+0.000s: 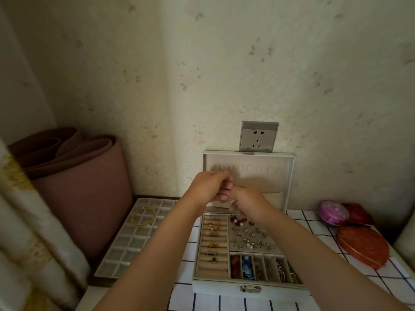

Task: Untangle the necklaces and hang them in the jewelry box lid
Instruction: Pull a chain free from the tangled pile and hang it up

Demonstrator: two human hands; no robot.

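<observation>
A pale jewelry box stands open on the checked tabletop, its lid upright against the wall with a row of hooks near the top. My left hand and my right hand are raised together in front of the lid's lower left, fingers curled and touching each other. Whatever they pinch is too thin to make out; no chain shows clearly. The box base holds rings in rolls, earrings and small compartments.
A grey divided tray with a gold bangle lies to the left, beside a rolled pink mat. A pink tin and red heart-shaped boxes sit at the right. A wall socket is above the lid.
</observation>
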